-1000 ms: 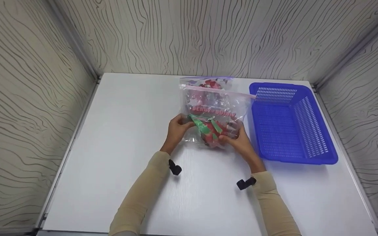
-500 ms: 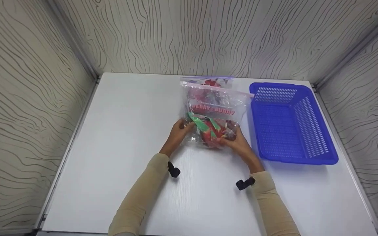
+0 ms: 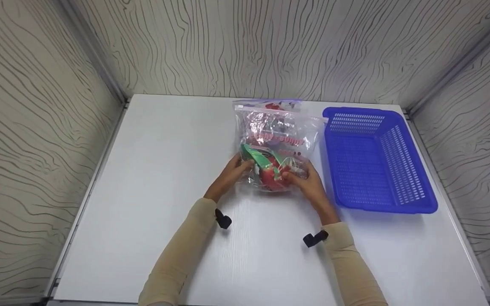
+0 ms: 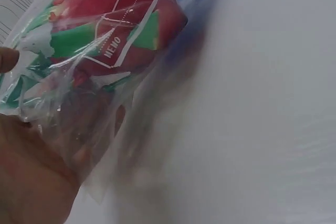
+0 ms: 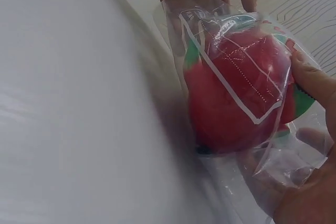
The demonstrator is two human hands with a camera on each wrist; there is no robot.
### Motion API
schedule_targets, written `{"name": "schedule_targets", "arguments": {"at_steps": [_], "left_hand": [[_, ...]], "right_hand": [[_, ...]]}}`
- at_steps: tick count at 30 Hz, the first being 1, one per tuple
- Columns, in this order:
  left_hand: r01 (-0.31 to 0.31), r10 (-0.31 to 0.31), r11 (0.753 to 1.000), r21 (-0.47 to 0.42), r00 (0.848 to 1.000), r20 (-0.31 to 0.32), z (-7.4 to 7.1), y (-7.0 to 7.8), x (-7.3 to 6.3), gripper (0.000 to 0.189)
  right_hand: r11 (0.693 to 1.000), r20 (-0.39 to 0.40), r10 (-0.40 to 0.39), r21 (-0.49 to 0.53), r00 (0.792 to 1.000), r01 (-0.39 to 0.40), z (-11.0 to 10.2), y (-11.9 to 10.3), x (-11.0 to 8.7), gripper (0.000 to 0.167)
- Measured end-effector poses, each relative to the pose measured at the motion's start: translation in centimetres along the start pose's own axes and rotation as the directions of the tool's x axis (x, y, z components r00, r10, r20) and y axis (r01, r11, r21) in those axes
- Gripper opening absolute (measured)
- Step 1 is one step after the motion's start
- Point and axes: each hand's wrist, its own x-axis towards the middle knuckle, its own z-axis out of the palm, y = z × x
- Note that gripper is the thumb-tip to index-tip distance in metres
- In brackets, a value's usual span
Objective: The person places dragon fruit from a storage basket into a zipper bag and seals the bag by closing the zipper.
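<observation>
Both hands hold a clear zip bag (image 3: pixel 313 132) with a pink closure and red lettering. Inside its lower part lies a rounded red and green object (image 3: pixel 270 179); its kind is unclear. My left hand (image 3: pixel 227 175) grips the lower left side, thumb in front. On the lower right, my right hand (image 3: pixel 309 183) grips the bag, its thumb over the front and fingers behind. In the right wrist view the red object (image 5: pixel 231 98) shows through the plastic between both hands. The left wrist view shows crumpled plastic around the left hand's (image 4: pixel 31 171) fingers.
A blue perforated basket (image 3: pixel 415 210) stands to the right, close to the bag. Behind the held bag, another bag with a purple edge (image 3: pixel 249 102) is partly hidden. The white table (image 3: pixel 151 170) is bordered by patterned panels (image 3: pixel 245 51).
The bag's upper part has tipped slightly, with its pink closure's right end shifting up and left. Both hands have kept their grip and shifted a little. The basket has stayed put.
</observation>
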Motion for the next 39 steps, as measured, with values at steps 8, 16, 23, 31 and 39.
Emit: {"name": "schedule_targets", "arguments": {"at_steps": [8,16,23,31,39], "left_hand": [[0.01,0.0,0.991,0.133,0.997,-0.075,-0.4,1.0,-0.2,0.115],[-0.037,0.049,0.997,0.071,0.984,-0.171,-1.5,1.8,-0.3,0.095],[-0.062,0.071,0.997,0.044,0.965,-0.251,-3.0,2.7,-0.3,0.095],[-0.057,0.04,0.997,-0.044,0.944,-0.328,-4.8,3.4,-0.3,0.089],[-0.05,0.017,0.996,-0.075,0.923,-0.385,-6.9,4.2,-0.2,0.087]], "right_hand": [[1.0,-0.015,-0.018,-0.02,1.0,0.018,0.5,-1.0,0.4,0.063],[0.999,0.038,-0.048,-0.014,0.998,0.048,1.1,-2.5,1.0,0.07],[0.996,0.082,-0.087,0.042,0.993,0.084,1.8,-3.7,1.7,0.083],[0.992,0.094,-0.127,0.013,0.988,0.126,3.2,-4.9,2.8,0.082],[0.992,0.113,-0.128,0.004,0.985,0.129,5.1,-5.9,4.0,0.086]]}}
